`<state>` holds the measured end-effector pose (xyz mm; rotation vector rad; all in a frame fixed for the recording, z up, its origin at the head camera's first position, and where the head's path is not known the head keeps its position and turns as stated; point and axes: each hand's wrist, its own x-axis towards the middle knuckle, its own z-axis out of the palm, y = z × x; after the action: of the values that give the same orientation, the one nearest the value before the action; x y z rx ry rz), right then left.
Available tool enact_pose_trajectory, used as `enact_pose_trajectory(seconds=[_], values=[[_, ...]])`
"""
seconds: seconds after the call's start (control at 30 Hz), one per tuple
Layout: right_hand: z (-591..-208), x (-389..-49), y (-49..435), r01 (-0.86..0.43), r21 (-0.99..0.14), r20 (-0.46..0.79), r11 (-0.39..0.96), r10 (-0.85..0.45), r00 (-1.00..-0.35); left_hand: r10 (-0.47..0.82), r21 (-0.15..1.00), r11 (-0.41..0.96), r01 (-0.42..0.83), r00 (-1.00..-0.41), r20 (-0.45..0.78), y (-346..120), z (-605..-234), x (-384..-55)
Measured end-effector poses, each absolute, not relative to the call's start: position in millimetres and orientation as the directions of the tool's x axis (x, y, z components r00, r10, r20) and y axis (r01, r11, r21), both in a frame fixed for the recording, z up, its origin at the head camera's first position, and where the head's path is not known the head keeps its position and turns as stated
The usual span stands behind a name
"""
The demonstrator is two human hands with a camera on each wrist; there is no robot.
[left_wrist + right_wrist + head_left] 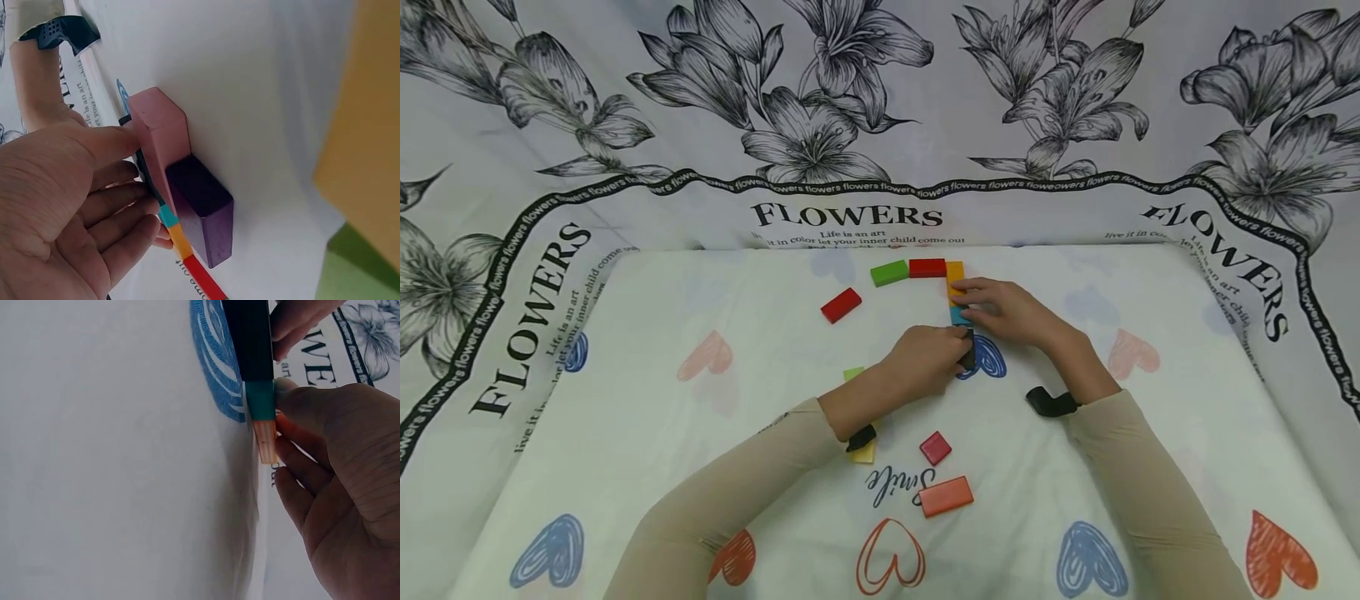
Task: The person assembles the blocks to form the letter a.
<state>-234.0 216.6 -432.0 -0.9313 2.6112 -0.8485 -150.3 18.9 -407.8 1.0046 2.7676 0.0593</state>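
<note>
We see the left hand point(925, 360) with its fingers pinching a black block point(967, 354). Just beyond them, the right hand's point(1011, 312) fingers are loosely extended, touching a blue block point(959, 316) and an orange block point(955, 273). Past both sets of fingers, we find a red block point(928, 267) meeting the orange one, then a green block point(890, 272). Behind the left fingers, toward the sleeves, a coral block point(946, 497) lies on the tabletop point(1015, 467).

White heart-printed worktop point(647, 433)! Up by far edge, green block point(890, 272), red block point(927, 267), orange block point(954, 272) bending round; down toward near edge, crimson block point(936, 448), coral block point(946, 497)!
</note>
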Motion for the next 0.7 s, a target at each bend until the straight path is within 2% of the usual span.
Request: enact_pose_trajectory(seconds=[0.4, 0.7], values=[[-431.8, -232.6, 218.1, -0.498, -0.59, -0.043, 0.635, -0.641, -0.767, 0.656, 0.094, 0.754, 0.65, -0.741, -0.142, 19.8, -411.5, -153.8], [-432.3, -233.7, 216.9, -0.498, -0.604, -0.04, 0.623, -0.647, -0.761, 0.64, 0.081, 0.767, 0.636, -0.751, -0.165, 20.3, -409.1, -154.1]])
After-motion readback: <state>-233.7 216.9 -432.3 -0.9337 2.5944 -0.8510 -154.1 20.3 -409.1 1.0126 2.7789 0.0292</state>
